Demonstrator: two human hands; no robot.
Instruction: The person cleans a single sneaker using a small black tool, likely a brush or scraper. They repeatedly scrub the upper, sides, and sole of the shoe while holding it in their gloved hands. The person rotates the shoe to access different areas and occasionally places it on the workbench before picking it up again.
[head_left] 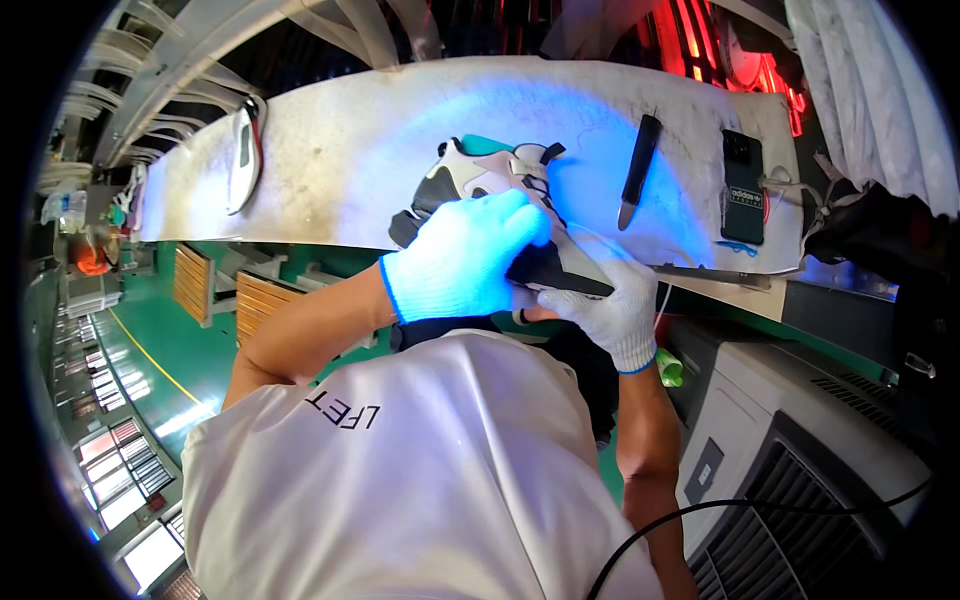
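Note:
A sneaker [468, 175] with a black, white and pale pink upper and a teal patch lies across the near edge of the work table, lit blue. My left hand [455, 258], in a white knit glove with a blue cuff, is curled over the shoe's near side and covers its middle. Around the shoe's right end my right hand [615, 308] is closed, gloved the same way, thumb on the near side. The left fingertips and the underside of the shoe are hidden.
A knife-like tool with a black handle [641, 165] lies right of the shoe on the white table [330, 130]. Beyond it rests a dark phone [742, 187]. Another white shoe [243, 160] stands at the left. A grey vented machine [770, 430] is at my right, with a black cable [740, 504].

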